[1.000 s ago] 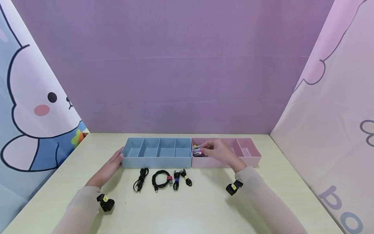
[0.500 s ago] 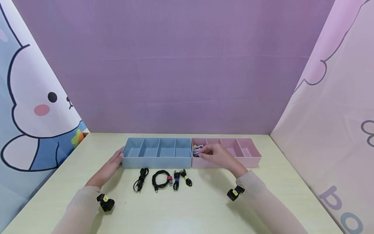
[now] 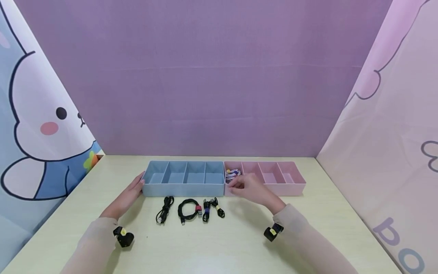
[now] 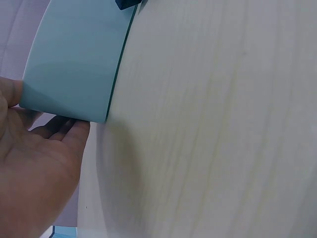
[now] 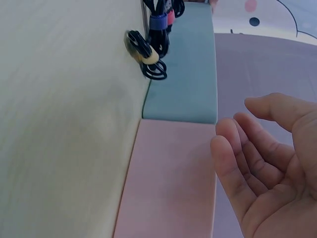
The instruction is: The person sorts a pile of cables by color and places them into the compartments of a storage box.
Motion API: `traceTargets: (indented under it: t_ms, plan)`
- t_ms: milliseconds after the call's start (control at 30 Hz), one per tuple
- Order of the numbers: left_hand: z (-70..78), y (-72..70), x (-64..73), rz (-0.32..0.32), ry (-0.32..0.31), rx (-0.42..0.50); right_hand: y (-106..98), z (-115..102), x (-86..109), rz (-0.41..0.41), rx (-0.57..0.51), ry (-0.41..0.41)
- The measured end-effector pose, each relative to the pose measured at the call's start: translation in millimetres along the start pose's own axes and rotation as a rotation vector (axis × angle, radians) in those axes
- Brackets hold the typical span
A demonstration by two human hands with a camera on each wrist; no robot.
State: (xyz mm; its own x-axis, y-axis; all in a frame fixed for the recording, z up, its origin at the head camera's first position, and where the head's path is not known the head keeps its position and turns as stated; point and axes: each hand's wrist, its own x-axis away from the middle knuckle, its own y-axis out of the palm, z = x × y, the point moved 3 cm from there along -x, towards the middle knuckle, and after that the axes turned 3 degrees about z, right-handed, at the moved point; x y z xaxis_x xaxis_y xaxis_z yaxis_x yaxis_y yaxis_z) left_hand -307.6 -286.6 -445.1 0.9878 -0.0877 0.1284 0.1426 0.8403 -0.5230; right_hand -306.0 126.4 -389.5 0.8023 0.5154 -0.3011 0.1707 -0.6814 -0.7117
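A blue compartment box [image 3: 183, 190] stands end to end with a pink compartment box [image 3: 287, 189]. My left hand [image 3: 124, 199] rests against the blue box's left end, its fingers touching the end wall in the left wrist view and the thumb at the rim. Over the front rim of the pink box hovers my right hand [image 3: 251, 189], fingers loosely bent and thumb apart, with nothing between them in the right wrist view. Just beyond its fingertips, a bundle of white cable [image 3: 232, 174] with coloured bits lies in the leftmost pink compartment.
In front of the blue box lie several black cables: a folded bundle [image 3: 165, 210], a round coil with a red tie [image 3: 187, 211], a small one with a purple tie [image 3: 206, 211] and one with a yellow tie [image 3: 218, 208]. A purple cloth [image 3: 212, 95] hangs behind the table.
My right hand has drawn back from the leftmost pink compartment toward the front rim, and the white cable in there now shows more fully. My left hand has stayed put.
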Motion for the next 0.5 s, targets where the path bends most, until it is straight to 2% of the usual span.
traceTargets:
  t_ms: [100,333,500]
  plan:
    - [0.0,-0.8,0.9,0.0,-0.006,-0.007,4,-2,0.0,-0.018,-0.025,-0.006]
    - [0.8,-1.3,0.8,0.001,0.003,-0.004,15,-2,1.6,-0.077,-0.089,0.074]
    - [1.4,-1.1,0.6,0.0,0.002,-0.001,20,-4,2.8,-0.097,-0.106,0.097]
